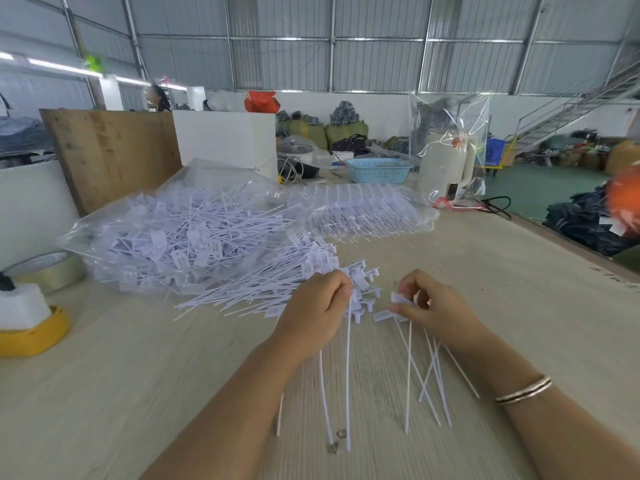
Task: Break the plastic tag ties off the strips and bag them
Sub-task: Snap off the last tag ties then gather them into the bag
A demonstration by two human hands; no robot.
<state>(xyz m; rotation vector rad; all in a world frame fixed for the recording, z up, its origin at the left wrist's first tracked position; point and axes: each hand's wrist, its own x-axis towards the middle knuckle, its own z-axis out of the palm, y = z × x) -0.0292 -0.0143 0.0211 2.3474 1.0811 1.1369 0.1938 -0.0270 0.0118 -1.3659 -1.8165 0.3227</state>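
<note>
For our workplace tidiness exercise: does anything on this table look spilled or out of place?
Yes. Loose white plastic tag ties spill out of the open clear plastic bag across the pale wooden table, and two small metal rings lie stray near the front edge.
</note>
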